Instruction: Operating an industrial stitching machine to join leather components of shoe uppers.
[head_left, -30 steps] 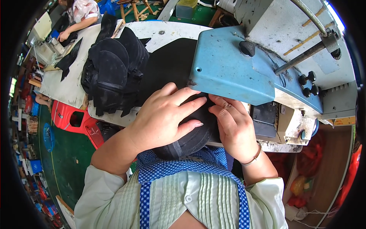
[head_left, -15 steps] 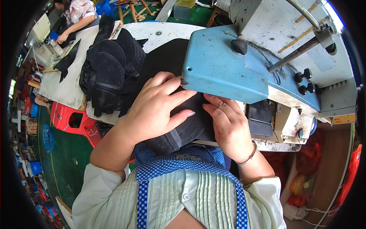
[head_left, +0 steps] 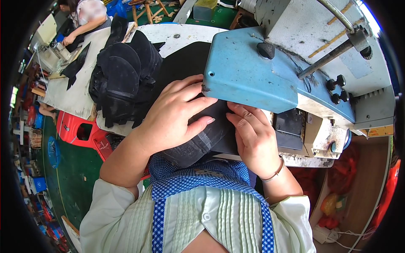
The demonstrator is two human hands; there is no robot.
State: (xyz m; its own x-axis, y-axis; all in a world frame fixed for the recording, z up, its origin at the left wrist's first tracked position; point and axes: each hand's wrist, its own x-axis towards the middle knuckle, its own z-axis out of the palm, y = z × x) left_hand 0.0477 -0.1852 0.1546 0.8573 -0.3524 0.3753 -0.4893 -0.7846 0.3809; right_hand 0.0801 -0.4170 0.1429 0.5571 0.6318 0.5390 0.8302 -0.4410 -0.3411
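Note:
A curved black sheet-like piece (head_left: 187, 152) with a pale scuffed band lies at the table's front edge, partly below the blue machine head (head_left: 249, 69). My left hand (head_left: 175, 109) rests on it with fingers spread and thumb apart, fingertips at the machine head's left corner. My right hand (head_left: 253, 139) has its fingers bent and close together on the piece's right side. Its fingertips reach the machine head's lower edge, and its thumb is hidden. The machine head covers whatever part of the piece lies beneath it.
A heap of black cut pieces (head_left: 120, 80) stands on the white table (head_left: 185, 31) to the left. Beyond it are a red plastic stool (head_left: 71, 128) and another person (head_left: 86, 19) at a machine. Metal rods and black knobs (head_left: 337, 88) stick out at right.
The black piece has shifted slightly, its scuffed band moving up and to the right. Both hands stay in nearly the same place, the left a touch higher.

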